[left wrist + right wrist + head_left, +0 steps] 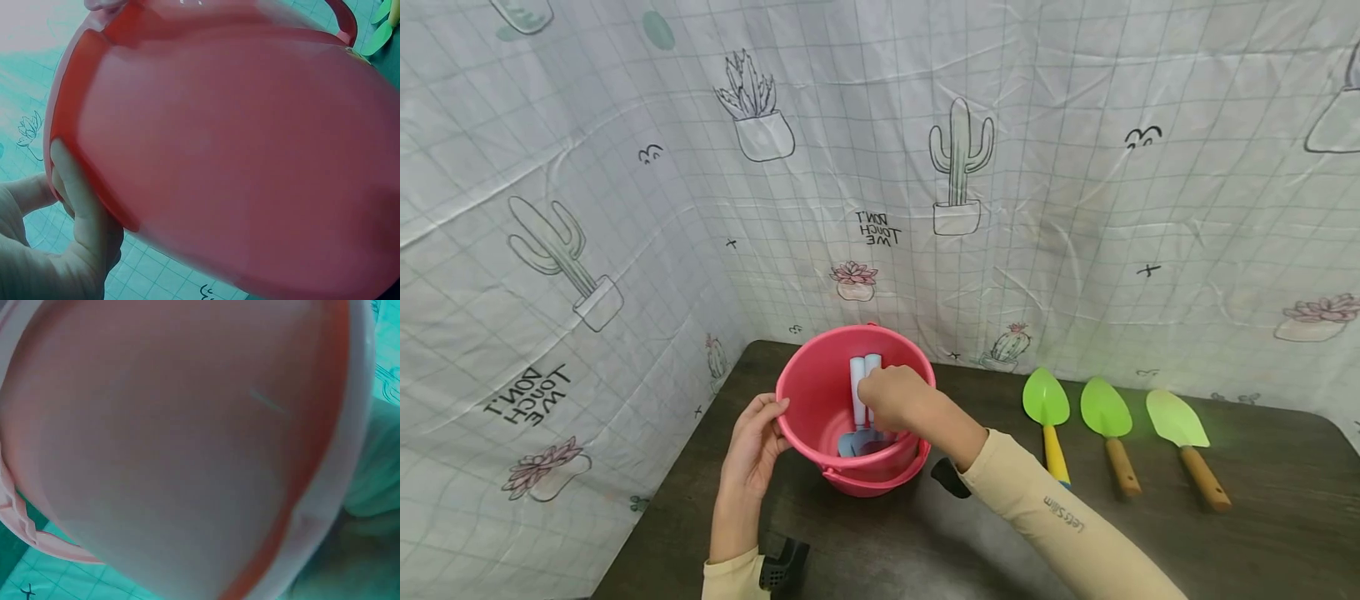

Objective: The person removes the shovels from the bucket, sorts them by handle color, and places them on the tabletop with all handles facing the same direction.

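A pink bucket (820,392) stands tilted on the dark table in the head view, its handle hanging at the front. My left hand (756,442) grips its left rim, thumb at the edge; the left wrist view shows fingers (78,194) against the outer wall. Inside lean garden tools with white handles (858,392) and blue-grey heads (850,443). My right hand (895,400) reaches in over the right side, its fingers curled beside these handles, apparently around another tool's handle, which the hand mostly hides. Bucket wall (175,450) fills most of the right wrist view.
To the right lie three trowels with green blades: one with a yellow handle (1055,454), two with wooden handles (1122,467). A printed cactus cloth (1060,208) hangs behind and left of the dark table (955,542).
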Available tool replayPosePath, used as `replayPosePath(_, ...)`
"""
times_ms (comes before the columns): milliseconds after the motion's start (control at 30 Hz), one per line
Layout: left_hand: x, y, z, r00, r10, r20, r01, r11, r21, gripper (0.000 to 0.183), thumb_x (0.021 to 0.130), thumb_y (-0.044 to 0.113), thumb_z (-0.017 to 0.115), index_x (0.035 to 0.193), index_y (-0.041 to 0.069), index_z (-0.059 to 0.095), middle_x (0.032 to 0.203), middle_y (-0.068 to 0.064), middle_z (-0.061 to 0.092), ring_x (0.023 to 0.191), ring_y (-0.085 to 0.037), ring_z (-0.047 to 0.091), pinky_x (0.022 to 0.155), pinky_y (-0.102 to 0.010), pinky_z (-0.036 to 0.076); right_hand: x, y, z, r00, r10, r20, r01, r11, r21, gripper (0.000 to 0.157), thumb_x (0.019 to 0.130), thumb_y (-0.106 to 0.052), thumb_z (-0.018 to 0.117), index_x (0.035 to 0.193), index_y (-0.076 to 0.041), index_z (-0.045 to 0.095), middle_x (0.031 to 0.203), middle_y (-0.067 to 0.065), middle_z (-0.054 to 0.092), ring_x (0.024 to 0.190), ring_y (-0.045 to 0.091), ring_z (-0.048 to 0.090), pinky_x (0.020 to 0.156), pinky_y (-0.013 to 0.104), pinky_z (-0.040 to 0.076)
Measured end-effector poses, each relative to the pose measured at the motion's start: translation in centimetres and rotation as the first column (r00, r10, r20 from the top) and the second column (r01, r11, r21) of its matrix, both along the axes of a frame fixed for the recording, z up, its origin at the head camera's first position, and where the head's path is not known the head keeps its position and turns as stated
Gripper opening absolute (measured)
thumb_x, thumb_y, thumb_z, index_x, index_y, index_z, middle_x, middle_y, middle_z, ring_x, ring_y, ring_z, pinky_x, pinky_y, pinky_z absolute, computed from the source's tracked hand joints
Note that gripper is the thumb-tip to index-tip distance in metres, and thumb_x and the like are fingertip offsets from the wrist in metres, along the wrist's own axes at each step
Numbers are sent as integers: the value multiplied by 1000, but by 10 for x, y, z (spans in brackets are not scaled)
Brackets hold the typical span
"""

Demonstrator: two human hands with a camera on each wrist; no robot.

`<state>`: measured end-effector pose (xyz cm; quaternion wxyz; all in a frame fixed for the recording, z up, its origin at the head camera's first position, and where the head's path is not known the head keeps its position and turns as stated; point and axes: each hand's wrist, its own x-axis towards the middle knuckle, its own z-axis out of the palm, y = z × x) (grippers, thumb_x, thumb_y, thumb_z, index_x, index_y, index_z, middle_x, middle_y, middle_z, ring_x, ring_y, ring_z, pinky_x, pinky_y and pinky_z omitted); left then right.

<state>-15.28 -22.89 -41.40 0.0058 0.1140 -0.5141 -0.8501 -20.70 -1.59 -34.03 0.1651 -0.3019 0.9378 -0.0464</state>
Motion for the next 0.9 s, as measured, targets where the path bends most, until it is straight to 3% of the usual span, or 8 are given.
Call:
replayPosePath(200,0,2,0,1000,3,5,-3,1000,-7,3,103,2,53,101,5,54,93,-10,65,72,-13,69,61,-26,60,2,-6,-6,998,10,-61,-2,990,141,32,74,-12,90,101,-13,73,81,1,60,71,16,56,69,27,57)
replayPosePath(500,0,1,0,1000,3,9,-3,1000,-14,5,103,2,52,102,6,55,93,-10,67,73,-14,70,62,-26,61,5,-13,-13,996,28,-90,-9,979,204,29,74,-16,91,96,-12,73,78,2,60,69,16,55,68,27,58)
replayPosePath(767,0,0,-2,1000,5,10,-5,1000,-9,6,103,2,52,100,5,55,93,-10,66,71,-13,69,61,-26,61,1,-4,-2,998,-30,47,27,997,69,26,79,-10,87,99,-10,71,82,3,58,72,17,56,63,27,54)
replayPosePath(900,-1,0,-1,1000,4,4,-4,1000,-19,5,103,2,52,100,6,55,92,-9,66,71,-13,69,62,-26,61,-4,8,12,996,-24,85,28,998,-48,14,85,-1,78,85,-8,66,72,2,50,64,14,47,56,25,46)
